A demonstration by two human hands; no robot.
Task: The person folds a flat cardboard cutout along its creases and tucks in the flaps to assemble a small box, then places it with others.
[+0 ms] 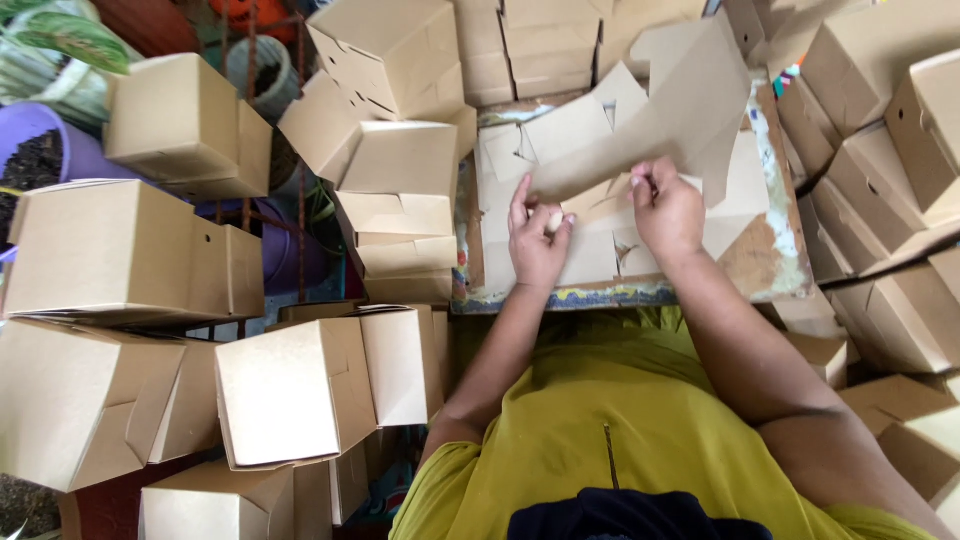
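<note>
My left hand (536, 240) and my right hand (668, 208) both grip a flat brown cardboard box blank (650, 110), its far part raised off the pile. The left thumb and fingers pinch its near left edge; the right fingers pinch a flap near its middle. Under the blank lies a stack of more flat cardboard blanks (600, 255) on a worn, paint-stained wooden board (775, 255).
Several folded cardboard boxes are piled all around: a large heap on the left (130, 250), a stack beside the board (400, 190), more on the right (890, 200) and at the back (550, 45). A purple tub (40, 145) stands far left.
</note>
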